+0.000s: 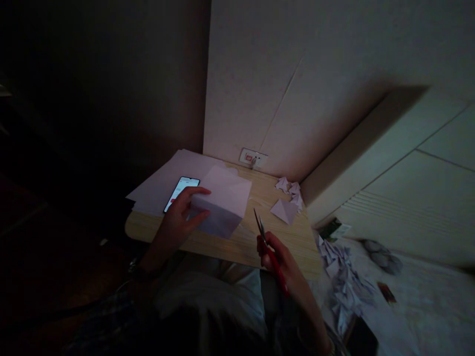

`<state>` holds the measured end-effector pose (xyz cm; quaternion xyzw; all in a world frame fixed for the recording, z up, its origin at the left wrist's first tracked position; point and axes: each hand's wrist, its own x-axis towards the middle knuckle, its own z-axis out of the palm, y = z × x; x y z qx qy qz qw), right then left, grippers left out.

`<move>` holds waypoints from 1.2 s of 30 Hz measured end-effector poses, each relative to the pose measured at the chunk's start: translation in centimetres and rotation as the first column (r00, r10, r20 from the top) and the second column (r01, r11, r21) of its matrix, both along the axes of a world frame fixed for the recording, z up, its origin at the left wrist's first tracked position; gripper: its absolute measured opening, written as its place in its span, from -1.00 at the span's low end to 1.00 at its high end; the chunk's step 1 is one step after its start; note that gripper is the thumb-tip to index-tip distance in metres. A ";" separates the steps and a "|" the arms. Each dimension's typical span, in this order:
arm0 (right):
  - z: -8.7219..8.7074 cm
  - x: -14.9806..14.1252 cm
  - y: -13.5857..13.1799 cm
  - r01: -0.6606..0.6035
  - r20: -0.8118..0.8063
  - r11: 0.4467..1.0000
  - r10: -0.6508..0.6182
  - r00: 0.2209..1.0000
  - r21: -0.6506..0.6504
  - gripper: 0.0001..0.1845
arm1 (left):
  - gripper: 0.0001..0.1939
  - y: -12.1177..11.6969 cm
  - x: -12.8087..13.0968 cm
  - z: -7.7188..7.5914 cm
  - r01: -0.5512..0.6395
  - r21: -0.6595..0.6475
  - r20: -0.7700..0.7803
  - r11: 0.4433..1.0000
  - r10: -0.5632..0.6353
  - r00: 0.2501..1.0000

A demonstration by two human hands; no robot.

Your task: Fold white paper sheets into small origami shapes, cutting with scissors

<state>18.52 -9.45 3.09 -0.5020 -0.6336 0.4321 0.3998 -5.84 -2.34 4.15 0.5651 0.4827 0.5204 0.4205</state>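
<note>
My left hand (183, 212) pinches the left side of a folded sheet of white paper (226, 190), which is held above the small wooden table. A crease runs across the sheet, and its lower part bends down toward me. In my right hand (276, 254) is a pair of scissors (273, 264) with red handles. Its metal blades are slightly apart, pointing up and away, just right of the paper and not touching it. Behind my left hand a lit phone (182, 190) rests on a stack of white sheets (163, 175).
The table (300, 252) meets a wall with a socket (253, 158). At its right back lie a folded paper square (284, 211) and several small folded paper pieces (295, 189). A bed (415, 296) on the right carries a heap of folded papers (347, 282).
</note>
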 end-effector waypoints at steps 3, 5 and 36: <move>1.1 1.3 -0.8 -0.053 0.096 0.998 0.056 0.994 -0.034 -0.73 | -0.65 -0.3 0.0 0.3 -0.026 -0.002 0.000 1.000 0.026 1.000; 1.8 1.6 -0.9 -0.100 0.146 0.993 0.107 0.983 -0.056 -0.73 | -0.66 -0.4 0.0 0.4 -0.017 0.007 -0.013 1.000 0.017 1.000; 1.6 1.4 0.7 -0.338 0.299 0.938 0.346 0.889 -0.082 -0.62 | -0.77 -0.1 -0.1 -0.3 0.352 -0.017 -0.233 0.936 -0.346 0.909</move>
